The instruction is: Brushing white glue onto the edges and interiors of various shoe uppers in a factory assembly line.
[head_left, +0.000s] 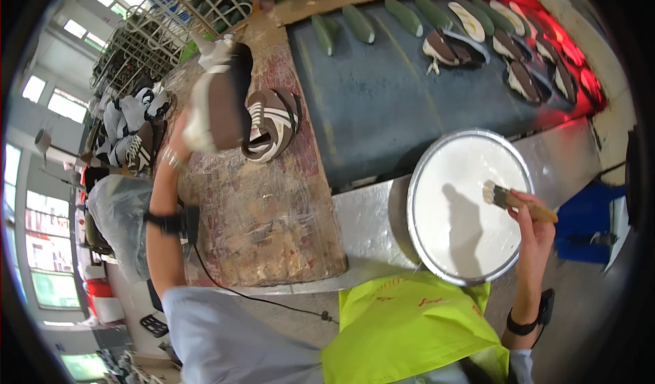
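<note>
Above the left workbench (273, 247), the left hand (179, 138) grips a sneaker (222, 111); the right hand (536, 230), pinching a paintbrush (508, 200), should drain it over the basin (411, 208).

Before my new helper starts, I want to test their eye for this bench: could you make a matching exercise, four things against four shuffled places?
Things
1. Flat bristle brush with a wooden handle
2. Blurred brown-and-cream shoe
3. Round silver-rimmed container of white contents
4. Long, narrow dark-green pieces

Places
A. On the dark blue-grey flat surface
B. In the left hand
C. Just beyond the bright yellow-green apron
D. In the right hand

Pairs: 1-D, 2-B, 3-C, 4-A
</note>
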`<state>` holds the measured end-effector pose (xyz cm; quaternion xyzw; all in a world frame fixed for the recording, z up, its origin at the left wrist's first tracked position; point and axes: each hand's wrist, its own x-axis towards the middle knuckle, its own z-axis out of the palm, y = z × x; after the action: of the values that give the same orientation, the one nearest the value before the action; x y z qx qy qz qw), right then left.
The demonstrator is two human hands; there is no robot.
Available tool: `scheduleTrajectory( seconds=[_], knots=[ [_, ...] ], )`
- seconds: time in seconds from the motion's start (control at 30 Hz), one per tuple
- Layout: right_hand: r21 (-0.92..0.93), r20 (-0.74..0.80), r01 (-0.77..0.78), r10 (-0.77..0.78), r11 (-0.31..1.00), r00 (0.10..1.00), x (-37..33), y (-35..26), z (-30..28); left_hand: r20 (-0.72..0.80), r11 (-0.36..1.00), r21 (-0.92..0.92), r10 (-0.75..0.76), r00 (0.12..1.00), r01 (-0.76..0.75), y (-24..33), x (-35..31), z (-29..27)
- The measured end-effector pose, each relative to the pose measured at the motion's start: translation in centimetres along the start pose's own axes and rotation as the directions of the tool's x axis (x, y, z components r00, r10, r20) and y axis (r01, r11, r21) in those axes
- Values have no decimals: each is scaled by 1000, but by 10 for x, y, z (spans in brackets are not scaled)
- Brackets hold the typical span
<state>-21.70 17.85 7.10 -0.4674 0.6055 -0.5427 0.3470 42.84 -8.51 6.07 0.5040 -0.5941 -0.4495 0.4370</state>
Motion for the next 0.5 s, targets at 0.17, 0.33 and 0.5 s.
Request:
scheduleTrajectory(
  seconds=[0.17, 0.33, 0.5],
  knots=[
    [-92, 10, -65, 67, 994, 998, 9, 35, 5, -213, 539, 809, 642, 736, -235, 12, -124, 100],
    [-90, -3, 10, -11, 996, 1000, 38, 76, 31, 88, 432, 668, 763, 640, -606, -7, -185, 231],
    [-517, 17, 46, -43, 855, 999, 41, 91, 32, 251, 719, 459, 459, 852, -522, 46, -161, 316]
  ],
)
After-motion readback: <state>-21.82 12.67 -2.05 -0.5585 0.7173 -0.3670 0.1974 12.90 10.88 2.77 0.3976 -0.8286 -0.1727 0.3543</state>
